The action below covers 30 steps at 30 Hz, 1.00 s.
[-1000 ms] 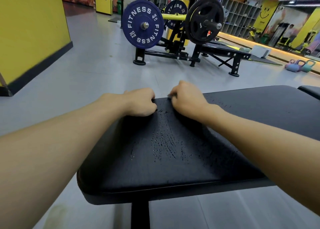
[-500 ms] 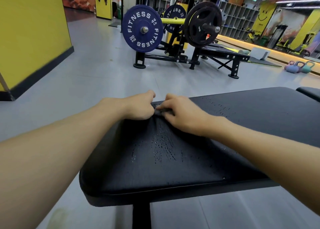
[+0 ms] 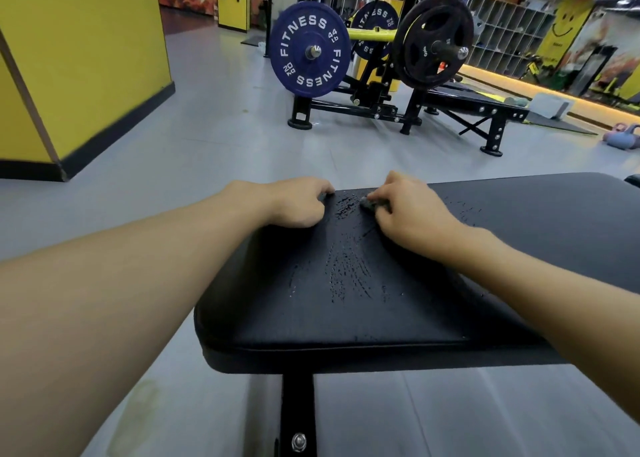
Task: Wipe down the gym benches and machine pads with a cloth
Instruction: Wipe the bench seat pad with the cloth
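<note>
A black padded bench (image 3: 346, 318) fills the foreground, its top streaked with wet marks down the middle. My right hand (image 3: 408, 214) lies near the pad's far edge and pinches a small bunched dark grey cloth (image 3: 369, 204) against the surface; most of the cloth is hidden under the fingers. My left hand (image 3: 298, 202) rests as a loose fist at the far left corner of the pad, a short gap left of the cloth. Nothing shows in its curled fingers.
A black steel post (image 3: 298, 411) carries the bench over grey floor. Beyond stands a plate-loaded machine with a blue FITNESS plate (image 3: 310, 49) and a black plate (image 3: 433, 41). A yellow wall (image 3: 79, 58) rises at left. Kettlebells (image 3: 623, 138) sit at far right.
Half a second ago both hands met at the cloth near the pad's far edge. They have since parted: the right hand keeps the cloth, the left has drawn back to the corner.
</note>
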{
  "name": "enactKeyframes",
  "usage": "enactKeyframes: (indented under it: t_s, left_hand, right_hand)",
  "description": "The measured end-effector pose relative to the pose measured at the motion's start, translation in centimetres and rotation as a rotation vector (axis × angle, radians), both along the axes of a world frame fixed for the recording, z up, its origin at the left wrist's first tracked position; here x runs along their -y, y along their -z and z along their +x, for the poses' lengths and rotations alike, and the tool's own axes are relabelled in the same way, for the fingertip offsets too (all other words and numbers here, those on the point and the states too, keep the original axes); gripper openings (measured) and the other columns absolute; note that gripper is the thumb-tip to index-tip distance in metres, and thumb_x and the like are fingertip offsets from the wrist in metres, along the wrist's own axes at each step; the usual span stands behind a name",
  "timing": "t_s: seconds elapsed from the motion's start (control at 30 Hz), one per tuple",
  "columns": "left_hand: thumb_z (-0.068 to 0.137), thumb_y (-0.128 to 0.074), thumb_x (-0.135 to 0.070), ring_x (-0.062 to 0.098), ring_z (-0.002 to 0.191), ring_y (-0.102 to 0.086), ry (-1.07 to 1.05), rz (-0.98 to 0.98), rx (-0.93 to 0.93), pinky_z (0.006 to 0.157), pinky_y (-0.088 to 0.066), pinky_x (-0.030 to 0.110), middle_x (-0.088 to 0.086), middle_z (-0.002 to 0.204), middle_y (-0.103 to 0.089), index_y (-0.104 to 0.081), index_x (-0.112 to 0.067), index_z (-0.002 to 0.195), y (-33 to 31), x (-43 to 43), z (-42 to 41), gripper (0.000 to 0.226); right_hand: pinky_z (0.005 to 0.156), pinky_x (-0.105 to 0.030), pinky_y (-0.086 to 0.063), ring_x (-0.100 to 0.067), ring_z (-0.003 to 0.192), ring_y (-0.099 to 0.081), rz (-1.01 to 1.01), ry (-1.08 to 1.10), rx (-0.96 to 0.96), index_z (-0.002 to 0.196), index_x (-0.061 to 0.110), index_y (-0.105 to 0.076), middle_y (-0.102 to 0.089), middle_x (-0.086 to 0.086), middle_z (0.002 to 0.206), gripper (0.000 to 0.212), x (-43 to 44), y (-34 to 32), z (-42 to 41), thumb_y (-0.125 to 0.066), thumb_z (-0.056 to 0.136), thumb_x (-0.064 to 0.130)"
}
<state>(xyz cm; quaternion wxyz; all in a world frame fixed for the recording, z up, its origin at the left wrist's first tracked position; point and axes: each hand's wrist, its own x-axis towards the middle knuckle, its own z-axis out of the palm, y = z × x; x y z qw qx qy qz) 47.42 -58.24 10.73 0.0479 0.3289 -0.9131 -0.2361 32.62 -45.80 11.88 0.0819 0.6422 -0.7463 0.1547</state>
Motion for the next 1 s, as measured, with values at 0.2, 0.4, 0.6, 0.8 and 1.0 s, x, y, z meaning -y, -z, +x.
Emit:
enactKeyframes:
  t_s: [0.2, 0.4, 0.6, 0.8, 1.0]
  left_hand:
    - [0.095, -0.040, -0.004, 0.020, 0.139, -0.041, 0.018, -0.005, 0.027, 0.106, -0.030, 0.021, 0.003, 0.154, -0.044, -0.040, -0.022, 0.151, 0.1, -0.1, 0.3, 0.059]
    - [0.098, -0.038, -0.007, 0.021, 0.141, -0.039, 0.013, 0.009, 0.036, 0.110, -0.029, 0.024, 0.004, 0.156, -0.040, -0.036, -0.022, 0.153, 0.1, -0.4, 0.8, 0.058]
    - [0.100, -0.036, -0.009, 0.021, 0.143, -0.036, 0.002, 0.024, 0.043, 0.114, -0.027, 0.026, 0.004, 0.158, -0.038, -0.033, -0.024, 0.155, 0.5, -0.4, 1.0, 0.057]
    - [0.099, -0.037, -0.013, 0.025, 0.140, -0.041, -0.012, 0.003, 0.057, 0.114, -0.032, 0.030, 0.006, 0.155, -0.041, -0.035, -0.025, 0.153, 0.2, -0.9, 1.1, 0.056]
    - [0.075, -0.026, -0.043, 0.024, 0.138, -0.043, -0.005, -0.093, 0.081, 0.114, -0.032, 0.052, -0.004, 0.152, -0.046, -0.039, -0.038, 0.147, 0.7, -0.6, 2.0, 0.073]
  right_hand:
    - [0.083, -0.032, -0.041, -0.027, 0.094, -0.057, 0.052, -0.242, 0.005, 0.115, 0.017, -0.072, -0.052, -0.001, 0.092, 0.025, -3.0, 0.0, 2.9, -0.056, 0.095, 0.019]
    - [0.082, -0.039, -0.043, -0.033, 0.094, -0.052, -0.017, -0.117, -0.084, 0.110, 0.019, -0.073, -0.054, -0.007, 0.096, 0.028, -3.5, 0.9, 3.8, -0.053, 0.091, 0.013]
    - [0.088, -0.042, -0.046, -0.036, 0.098, -0.055, 0.017, -0.073, -0.058, 0.120, 0.018, -0.069, -0.057, -0.008, 0.101, 0.032, -5.3, -0.4, 1.5, -0.052, 0.094, 0.015]
    - [0.079, -0.038, -0.045, -0.029, 0.086, -0.054, 0.107, -0.349, -0.017, 0.106, 0.018, -0.074, -0.055, -0.005, 0.091, 0.025, -8.4, 0.5, 7.0, -0.053, 0.092, 0.019]
    - [0.081, -0.038, -0.044, -0.034, 0.091, -0.054, -0.012, -0.115, -0.062, 0.112, 0.020, -0.073, -0.053, -0.006, 0.093, 0.034, -8.2, 0.2, 4.6, -0.054, 0.087, 0.006]
